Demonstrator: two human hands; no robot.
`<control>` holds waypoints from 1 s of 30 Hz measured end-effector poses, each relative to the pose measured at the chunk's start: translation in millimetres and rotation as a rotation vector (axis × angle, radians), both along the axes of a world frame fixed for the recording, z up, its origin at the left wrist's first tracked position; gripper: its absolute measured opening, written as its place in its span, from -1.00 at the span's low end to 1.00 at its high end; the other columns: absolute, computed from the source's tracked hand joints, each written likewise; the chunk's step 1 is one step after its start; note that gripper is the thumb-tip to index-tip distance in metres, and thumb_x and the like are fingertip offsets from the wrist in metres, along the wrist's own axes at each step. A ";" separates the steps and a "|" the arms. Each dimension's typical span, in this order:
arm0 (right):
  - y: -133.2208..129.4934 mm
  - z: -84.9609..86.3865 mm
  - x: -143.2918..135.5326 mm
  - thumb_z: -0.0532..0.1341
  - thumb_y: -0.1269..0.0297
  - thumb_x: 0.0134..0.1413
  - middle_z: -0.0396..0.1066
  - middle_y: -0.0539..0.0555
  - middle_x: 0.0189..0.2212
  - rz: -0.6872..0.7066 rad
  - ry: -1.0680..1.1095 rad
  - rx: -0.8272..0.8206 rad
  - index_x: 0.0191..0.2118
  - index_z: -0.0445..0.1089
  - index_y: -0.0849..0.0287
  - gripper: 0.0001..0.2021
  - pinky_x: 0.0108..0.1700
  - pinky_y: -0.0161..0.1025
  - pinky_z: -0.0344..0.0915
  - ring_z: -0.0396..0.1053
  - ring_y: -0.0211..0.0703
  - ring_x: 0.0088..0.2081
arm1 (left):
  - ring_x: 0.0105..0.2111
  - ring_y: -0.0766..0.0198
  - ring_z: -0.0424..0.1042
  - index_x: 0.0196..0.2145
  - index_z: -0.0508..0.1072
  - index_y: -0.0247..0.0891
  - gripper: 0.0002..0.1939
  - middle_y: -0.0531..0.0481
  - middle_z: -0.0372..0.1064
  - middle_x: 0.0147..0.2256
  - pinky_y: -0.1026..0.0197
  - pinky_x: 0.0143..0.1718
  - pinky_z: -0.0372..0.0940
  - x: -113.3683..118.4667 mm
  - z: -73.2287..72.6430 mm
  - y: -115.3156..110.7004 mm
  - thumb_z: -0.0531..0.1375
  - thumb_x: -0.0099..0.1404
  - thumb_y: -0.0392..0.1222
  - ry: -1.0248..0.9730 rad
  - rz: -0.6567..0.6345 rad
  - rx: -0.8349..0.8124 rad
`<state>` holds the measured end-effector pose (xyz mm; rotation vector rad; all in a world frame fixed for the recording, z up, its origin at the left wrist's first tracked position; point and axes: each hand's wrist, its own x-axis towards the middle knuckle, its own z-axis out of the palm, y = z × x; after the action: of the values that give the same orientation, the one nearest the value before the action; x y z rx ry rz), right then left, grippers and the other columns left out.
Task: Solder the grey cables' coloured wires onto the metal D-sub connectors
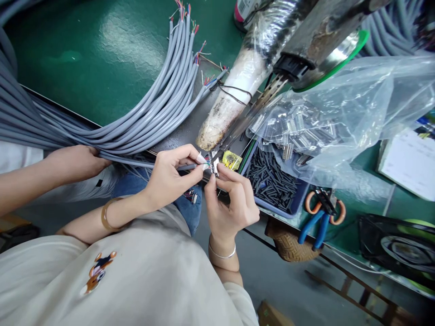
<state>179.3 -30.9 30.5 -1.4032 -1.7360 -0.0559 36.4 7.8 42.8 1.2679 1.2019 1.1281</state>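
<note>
Pinched between the thumb and fingers of my left hand point(171, 174) is the end of a grey cable point(187, 167), its thin coloured wires spread at the tip. Opposite it, my right hand point(233, 199) grips a small metal multi-pin connector point(214, 164) by its side. The wire tips meet the connector's pin row; whether any is joined I cannot tell. Just above them points the tip of a mounted soldering iron point(253, 106). A white pipe wrapped in plastic film point(234, 93) ends close to the connector.
A co-worker's hand point(76, 165) touches the grey cable bundle point(146, 117) at left. To the right are a blue tray point(291, 213) of black tubes, a plastic bag point(356, 108) of connectors, blue-handled pliers point(314, 228), orange-handled scissors point(338, 215) and a fan point(401, 249).
</note>
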 end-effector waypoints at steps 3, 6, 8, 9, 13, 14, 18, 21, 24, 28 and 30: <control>0.1 -0.6 1.4 0.37 0.49 0.14 0.63 0.04 -0.17 0.007 -0.007 0.000 -0.33 0.36 0.10 -0.81 -0.17 -0.35 0.58 0.63 -0.25 -0.22 | -0.41 0.32 0.58 -0.38 0.47 -0.27 -0.97 0.03 0.56 -0.43 0.32 -0.31 0.47 0.7 -1.1 -0.3 0.27 0.20 -0.29 0.002 -0.001 -0.003; 0.4 -0.5 1.2 0.36 0.48 0.15 0.63 0.03 -0.17 0.006 -0.003 0.000 -0.32 0.37 0.10 -0.82 -0.17 -0.35 0.58 0.63 -0.26 -0.22 | -0.42 0.32 0.57 -0.38 0.47 -0.27 -0.97 0.03 0.55 -0.44 0.32 -0.32 0.46 1.3 -1.0 0.2 0.28 0.19 -0.29 0.009 0.006 0.001; 0.9 0.0 0.5 0.36 0.48 0.15 0.63 0.02 -0.16 0.004 0.000 -0.001 -0.32 0.38 0.10 -0.83 -0.15 -0.35 0.58 0.63 -0.26 -0.21 | -0.42 0.32 0.56 -0.38 0.47 -0.26 -0.96 0.03 0.55 -0.43 0.32 -0.33 0.46 1.5 -0.9 0.3 0.28 0.19 -0.29 0.014 0.011 0.004; 1.2 0.4 0.1 0.36 0.48 0.15 0.63 0.02 -0.16 0.005 0.002 -0.002 -0.32 0.39 0.10 -0.83 -0.15 -0.34 0.58 0.63 -0.26 -0.21 | -0.42 0.32 0.56 -0.38 0.47 -0.26 -0.96 0.03 0.54 -0.43 0.33 -0.33 0.45 1.6 -0.8 0.1 0.28 0.19 -0.29 0.015 0.012 0.003; 2.2 1.9 -1.6 0.37 0.49 0.15 0.63 0.03 -0.17 0.010 0.008 0.000 -0.31 0.40 0.11 -0.83 -0.14 -0.34 0.59 0.63 -0.26 -0.20 | -0.42 0.34 0.54 -0.38 0.46 -0.27 -0.96 0.03 0.53 -0.43 0.33 -0.33 0.44 1.5 -0.1 -1.0 0.27 0.21 -0.30 0.021 0.026 0.020; 2.2 2.3 -2.0 0.37 0.50 0.15 0.63 0.04 -0.16 0.007 0.011 0.003 -0.31 0.40 0.11 -0.83 -0.14 -0.34 0.59 0.63 -0.25 -0.20 | -0.42 0.35 0.53 -0.38 0.46 -0.27 -0.96 0.03 0.52 -0.42 0.33 -0.33 0.44 1.2 0.3 -1.2 0.27 0.21 -0.30 0.023 0.029 0.030; 1.5 3.0 -3.1 0.38 0.51 0.13 0.64 0.05 -0.15 0.000 0.023 0.013 -0.31 0.39 0.11 -0.82 -0.13 -0.32 0.60 0.64 -0.24 -0.19 | -0.43 0.36 0.53 -0.37 0.46 -0.28 -0.97 0.04 0.52 -0.43 0.34 -0.32 0.44 0.0 1.9 -1.4 0.26 0.22 -0.30 0.022 0.018 0.052; 0.4 2.7 -2.5 0.38 0.51 0.12 0.64 0.06 -0.15 0.008 0.018 0.017 -0.32 0.39 0.12 -0.81 -0.15 -0.35 0.59 0.64 -0.25 -0.20 | -0.41 0.35 0.54 -0.37 0.46 -0.28 -0.96 0.04 0.53 -0.42 0.36 -0.32 0.43 0.2 2.0 -1.0 0.28 0.21 -0.31 0.019 0.012 0.028; -0.5 1.9 -0.6 0.39 0.53 0.10 0.64 0.07 -0.17 0.019 0.000 0.014 -0.32 0.38 0.13 -0.79 -0.15 -0.38 0.57 0.63 -0.27 -0.21 | -0.43 0.36 0.52 -0.39 0.45 -0.28 -0.95 0.06 0.51 -0.45 0.37 -0.36 0.41 1.7 2.2 -0.1 0.28 0.19 -0.31 0.021 0.010 -0.001; -1.0 1.0 1.4 0.38 0.52 0.12 0.65 0.04 -0.18 0.022 -0.022 0.003 -0.32 0.37 0.11 -0.79 -0.14 -0.38 0.56 0.63 -0.28 -0.22 | -0.46 0.38 0.48 -0.41 0.44 -0.28 -0.95 0.07 0.47 -0.48 0.38 -0.39 0.38 3.2 2.6 0.4 0.27 0.17 -0.31 0.028 0.016 -0.022; -1.0 0.9 1.6 0.38 0.52 0.12 0.65 0.05 -0.18 0.023 -0.023 0.007 -0.32 0.37 0.12 -0.79 -0.15 -0.39 0.55 0.63 -0.29 -0.23 | -0.45 0.38 0.48 -0.41 0.44 -0.28 -0.95 0.07 0.47 -0.47 0.38 -0.39 0.38 3.2 2.1 -0.4 0.27 0.17 -0.32 0.026 0.013 -0.029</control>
<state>180.9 -31.9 31.3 -1.3824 -1.7693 -0.0654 39.6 7.4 44.9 1.2581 1.2436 1.1032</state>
